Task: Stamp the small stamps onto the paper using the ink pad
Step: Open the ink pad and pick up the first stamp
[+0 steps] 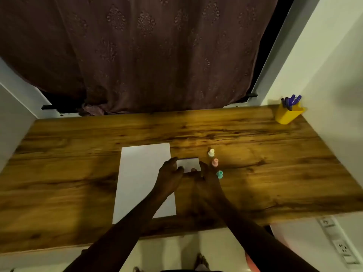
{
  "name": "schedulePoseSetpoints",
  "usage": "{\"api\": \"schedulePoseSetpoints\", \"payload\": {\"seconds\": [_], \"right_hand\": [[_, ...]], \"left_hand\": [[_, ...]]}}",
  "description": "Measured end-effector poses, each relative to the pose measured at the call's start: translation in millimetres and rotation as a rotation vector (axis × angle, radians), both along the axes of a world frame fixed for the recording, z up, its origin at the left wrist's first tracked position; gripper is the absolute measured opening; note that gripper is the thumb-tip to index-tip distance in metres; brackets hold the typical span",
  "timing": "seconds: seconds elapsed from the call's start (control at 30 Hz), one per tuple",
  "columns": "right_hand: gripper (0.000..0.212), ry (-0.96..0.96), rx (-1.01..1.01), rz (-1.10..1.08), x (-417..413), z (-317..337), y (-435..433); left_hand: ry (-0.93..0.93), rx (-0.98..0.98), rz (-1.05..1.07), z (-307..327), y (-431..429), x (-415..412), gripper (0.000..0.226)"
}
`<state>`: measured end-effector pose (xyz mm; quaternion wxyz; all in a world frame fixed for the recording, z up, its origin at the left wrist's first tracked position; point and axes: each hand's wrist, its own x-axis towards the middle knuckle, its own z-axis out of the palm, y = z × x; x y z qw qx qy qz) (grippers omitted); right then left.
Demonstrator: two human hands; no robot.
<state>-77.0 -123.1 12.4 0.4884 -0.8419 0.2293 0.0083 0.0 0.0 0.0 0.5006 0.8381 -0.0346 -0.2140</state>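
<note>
A white sheet of paper (141, 173) lies flat on the wooden desk (255, 173). Just right of its upper edge sits the small white ink pad case (188, 163), with a purple rim showing at its far side. My left hand (170, 173) grips its left side, thumb on top. My right hand (206, 174) holds its right and front edge. Three small stamps stand upright in a row right of the case: a cream one (211, 153), a pink one (215, 162) and a teal one (219, 174), close to my right hand's knuckles.
A yellow pen holder (287, 114) with purple pens stands at the desk's back right corner. A dark curtain (147, 55) hangs behind the desk. White walls flank both sides; a socket strip (339, 246) is on the right wall below the desk edge.
</note>
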Motion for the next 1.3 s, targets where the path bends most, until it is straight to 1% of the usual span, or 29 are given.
{"api": "schedulePoseSetpoints", "payload": {"seconds": [0.1, 0.23, 0.33, 0.4, 0.43, 0.5, 0.6, 0.7, 0.83, 0.93, 1.0, 1.1, 1.2, 1.3], "right_hand": [[0.047, -0.014, 0.029, 0.009, 9.2, -6.1, -8.6], [0.046, 0.077, 0.041, 0.023, 20.0, -14.9, -17.4], [0.041, 0.137, 0.173, 0.015, 23.6, -27.4, -21.9], [0.043, 0.167, 0.22, 0.034, 22.3, -29.2, -25.2], [0.046, 0.147, 0.229, 0.039, 20.7, -30.3, -27.0], [0.049, 0.078, 0.215, 0.028, 18.5, -31.2, -29.9], [0.049, 0.078, 0.216, 0.004, 19.0, -26.3, -29.0], [0.053, 0.059, 0.116, 0.061, 26.2, -19.6, -24.1], [0.061, -0.021, 0.041, 0.164, 42.6, -5.1, 2.3], [0.061, -0.037, 0.024, 0.244, 59.3, -4.2, 41.5], [0.061, -0.027, 0.032, 0.297, 68.9, -7.4, 71.3], [0.06, -0.042, 0.002, 0.408, 80.3, -13.8, 121.8], [0.058, -0.029, 0.018, 0.492, 90.0, -21.0, 165.6], [0.056, 0.018, 0.055, 0.552, 99.0, -29.1, 204.3]], "left_hand": [[0.038, 0.018, 0.041, -0.7, -10.6, 3.7, 0.052], [0.089, 0.051, 0.05, -6.9, -21.0, 5.7, 0.05], [0.098, 0.086, 0.042, -11.1, -24.9, 5.3, 0.055], [0.102, 0.092, 0.066, -13.4, -26.6, 4.5, 0.057], [0.097, 0.088, 0.085, -14.5, -26.9, 4.4, 0.057], [0.087, 0.075, 0.12, -14.3, -26.9, 4.2, 0.055], [0.063, 0.033, 0.15, -12.9, -22.1, 6.0, 0.051], [0.013, 0.007, 0.183, -6.2, -7.1, 9.4, 0.052], [-0.109, 0.031, 0.275, 4.7, 33.3, 12.5, 0.06], [-0.176, 0.074, 0.354, 10.0, 79.1, 12.2, 0.064], [-0.192, 0.064, 0.397, 11.7, 111.9, 11.0, 0.063], [-0.222, 0.06, 0.408, 8.1, 167.7, 7.7, 0.06], [-0.199, 0.024, 0.451, -2.3, 218.1, 5.4, 0.057], [-0.187, 0.066, 0.462, -15.9, 262.5, 7.4, 0.059]]}}
